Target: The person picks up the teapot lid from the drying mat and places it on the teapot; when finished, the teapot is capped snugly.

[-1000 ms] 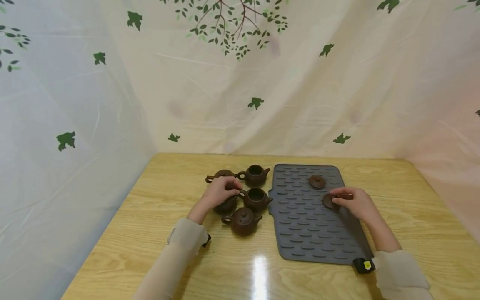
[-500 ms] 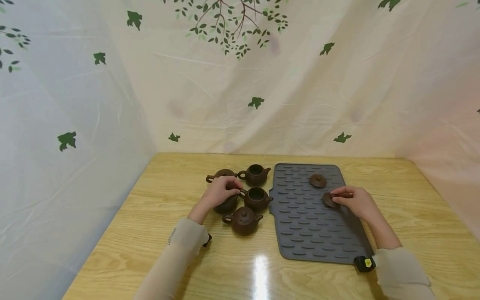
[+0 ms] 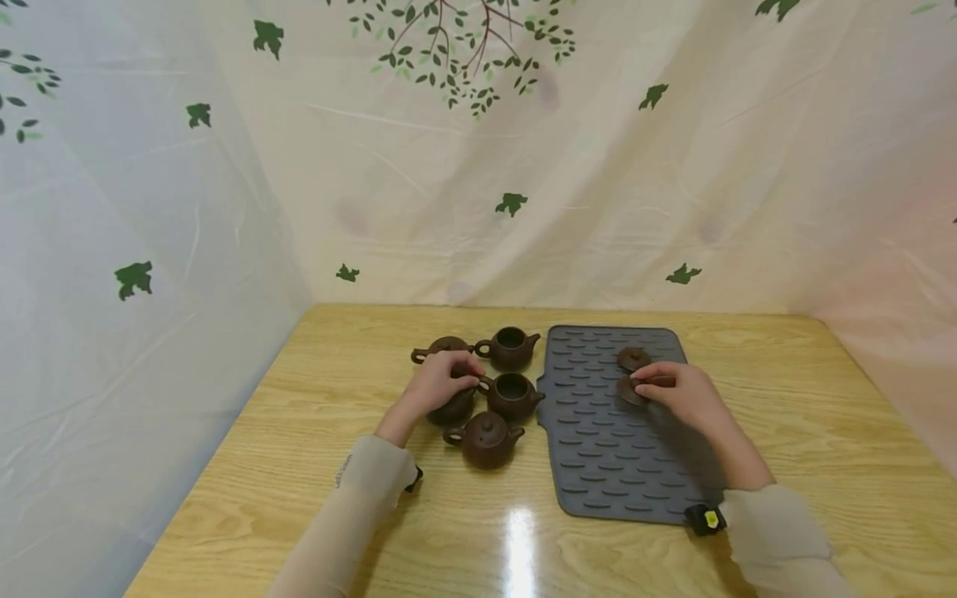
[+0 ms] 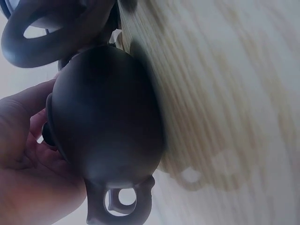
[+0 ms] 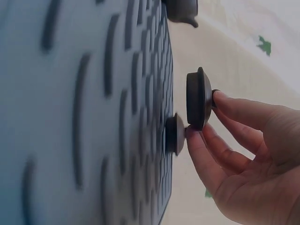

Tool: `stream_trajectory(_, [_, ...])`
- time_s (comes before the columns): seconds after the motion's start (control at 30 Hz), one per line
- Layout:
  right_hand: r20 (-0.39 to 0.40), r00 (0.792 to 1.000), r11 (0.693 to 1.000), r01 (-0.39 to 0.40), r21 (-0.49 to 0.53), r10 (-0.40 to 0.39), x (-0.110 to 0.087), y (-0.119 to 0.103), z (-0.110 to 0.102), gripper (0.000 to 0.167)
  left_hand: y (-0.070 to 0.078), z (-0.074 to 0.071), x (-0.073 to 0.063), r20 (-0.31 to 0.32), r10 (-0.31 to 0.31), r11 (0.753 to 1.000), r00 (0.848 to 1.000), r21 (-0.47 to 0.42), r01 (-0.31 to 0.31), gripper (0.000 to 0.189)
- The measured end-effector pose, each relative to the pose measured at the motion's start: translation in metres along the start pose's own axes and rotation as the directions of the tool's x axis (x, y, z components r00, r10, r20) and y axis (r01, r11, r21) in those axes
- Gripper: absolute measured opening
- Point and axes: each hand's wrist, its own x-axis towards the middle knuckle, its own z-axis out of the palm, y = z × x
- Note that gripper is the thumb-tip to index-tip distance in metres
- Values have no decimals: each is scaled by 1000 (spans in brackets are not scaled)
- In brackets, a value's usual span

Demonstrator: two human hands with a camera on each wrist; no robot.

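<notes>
My right hand (image 3: pixel 684 397) pinches a dark brown teapot lid (image 5: pixel 195 99) by its knob, thumb on one side and fingertips on the other. The held lid hangs over the grey mat, in front of a second lid (image 3: pixel 634 358) lying there. On the left, my left hand (image 3: pixel 441 386) curls over the top of a lidded brown teapot (image 4: pixel 108 117). In the left wrist view its thumb reaches the pot's shoulder, and its fingers lie behind the lid knob. Just right of that hand stands an open teapot (image 3: pixel 512 397) without a lid.
Close by are another open teapot (image 3: pixel 512 349) at the back, a lidded teapot (image 3: pixel 488 442) in front and one more lidded teapot (image 3: pixel 449 345) behind my left hand. The grey ridged mat (image 3: pixel 620 465) lies on the wooden table (image 3: pixel 419 548). Printed curtains (image 3: pixel 449 241) enclose the table.
My right hand has moved left over the mat with the lid, bringing it in front of the lid lying there. The left hand has stayed on its teapot.
</notes>
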Motion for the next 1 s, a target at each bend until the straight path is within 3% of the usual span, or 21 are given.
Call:
stream_trajectory(0.33, [3, 999, 999, 37, 6, -37, 7, -25, 14, 23, 1, 1, 0, 0, -8, 1000, 1000, 2, 8, 5])
stream_trajectory(1.0, [47, 994, 989, 95, 116, -101, 19, -68, 43, 23, 1, 1, 0, -11, 2, 1000, 1000, 7, -2, 6])
